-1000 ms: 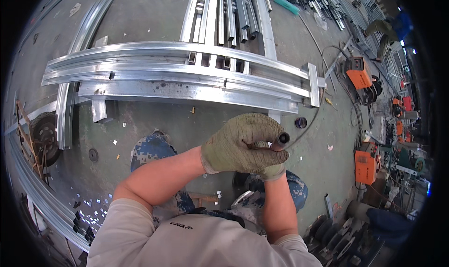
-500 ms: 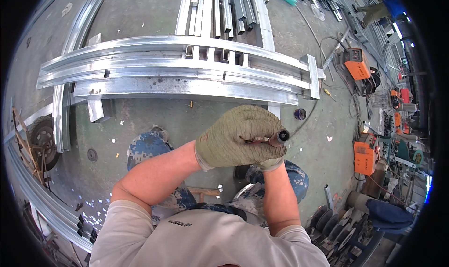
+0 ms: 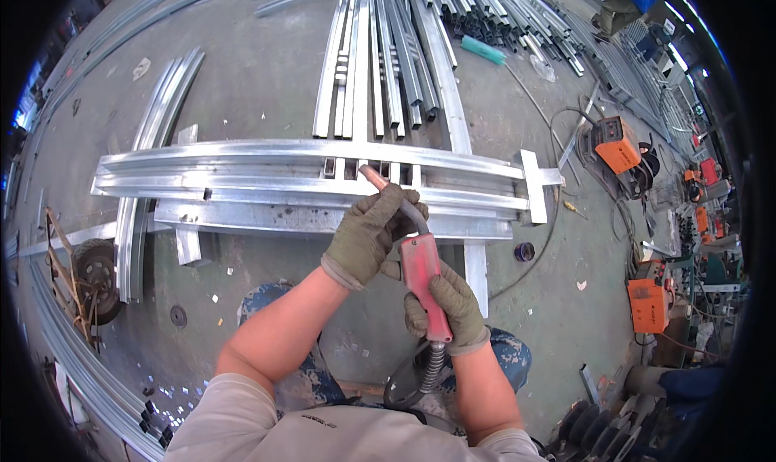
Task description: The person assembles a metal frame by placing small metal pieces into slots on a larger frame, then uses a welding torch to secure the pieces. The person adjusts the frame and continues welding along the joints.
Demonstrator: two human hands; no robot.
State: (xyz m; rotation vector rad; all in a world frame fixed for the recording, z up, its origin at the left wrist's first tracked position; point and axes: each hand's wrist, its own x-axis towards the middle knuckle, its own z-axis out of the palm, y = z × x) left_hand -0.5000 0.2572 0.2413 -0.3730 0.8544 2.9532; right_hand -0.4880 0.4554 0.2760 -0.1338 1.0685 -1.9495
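Observation:
Both my hands wear olive-green work gloves and hold a welding torch [image 3: 421,272] with a red handle, a curved dark neck and a coppery nozzle. My left hand [image 3: 360,240] closes around the neck just behind the nozzle. Lower down, my right hand [image 3: 457,315] wraps the red handle, and a spring-sleeved cable runs down from its end. The nozzle points up and away to the left, seen over a galvanized steel frame [image 3: 242,215] of long profiles with short crosspieces. Whether the nozzle touches the frame I cannot tell.
Square steel tubes [image 3: 380,74] lie in rows beyond the frame. To the right stand an orange welding machine [image 3: 618,145] with cables and another orange machine [image 3: 649,304]. A small round tin [image 3: 524,252] sits on the floor [image 3: 558,284]. A wheel [image 3: 97,280] is at left.
The torch has turned from nearly end-on at the right to pointing away and left. My hands have moved apart along it, the left at the neck. The view now reaches farther across the floor.

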